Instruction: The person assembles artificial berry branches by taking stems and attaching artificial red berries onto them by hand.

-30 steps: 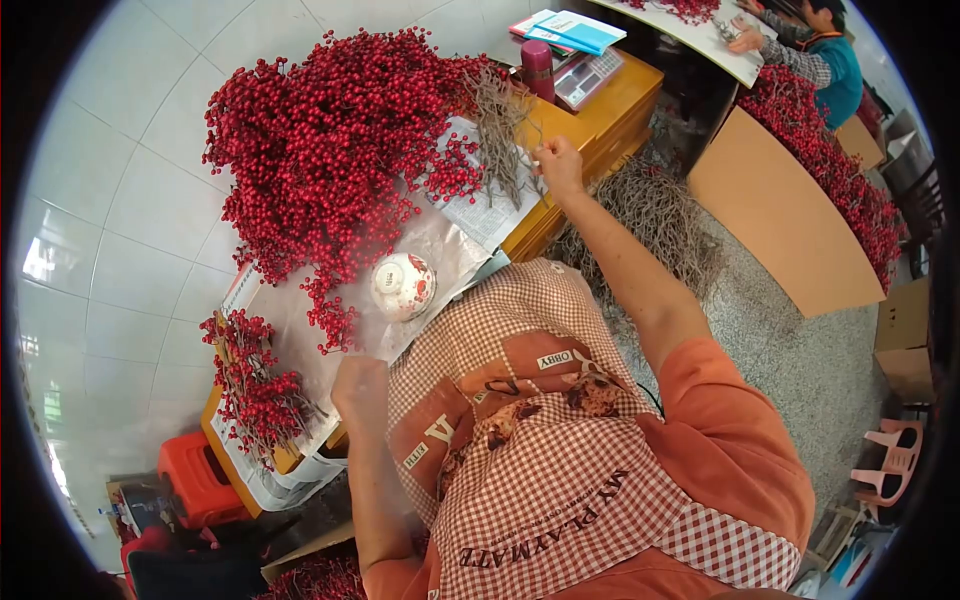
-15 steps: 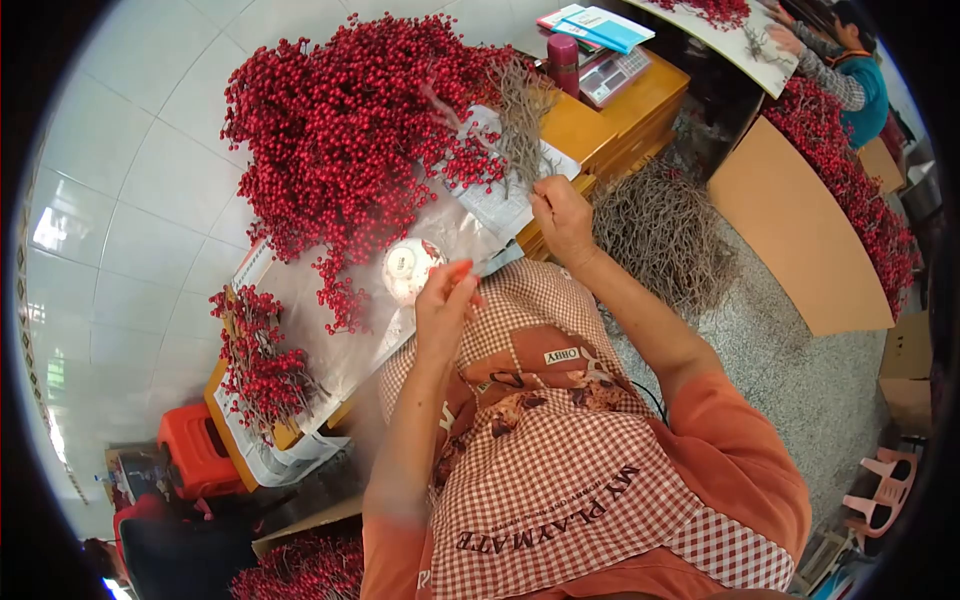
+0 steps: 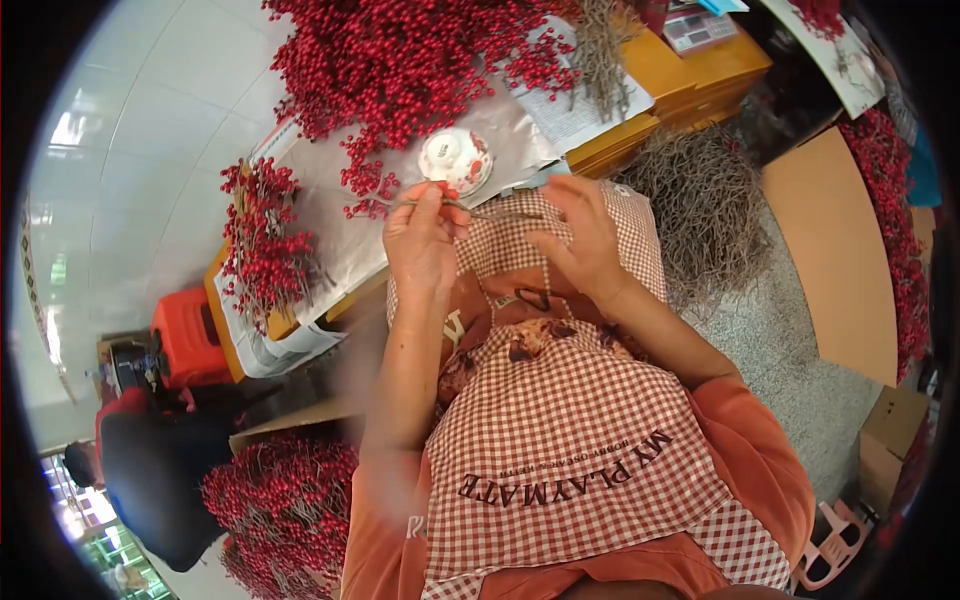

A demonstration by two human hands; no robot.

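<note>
Left hand (image 3: 420,245): raised over the checked apron (image 3: 560,420), fingers pinched on a thin grey twig (image 3: 470,208) with a red berry at the thumb tip. Right hand (image 3: 580,235): fingers loosely curled and slightly spread at the twig's other end; contact cannot be told. Twig lies level between the 2 hands, just off the near edge of the table (image 3: 690,75). White bowl (image 3: 455,160) sits at that near edge on grey sheeting, a heap of red berry sprigs (image 3: 400,60) crowding the surface behind it. Bundle of bare twigs (image 3: 700,200) on the floor beside the table's corner; open floor beyond.
</note>
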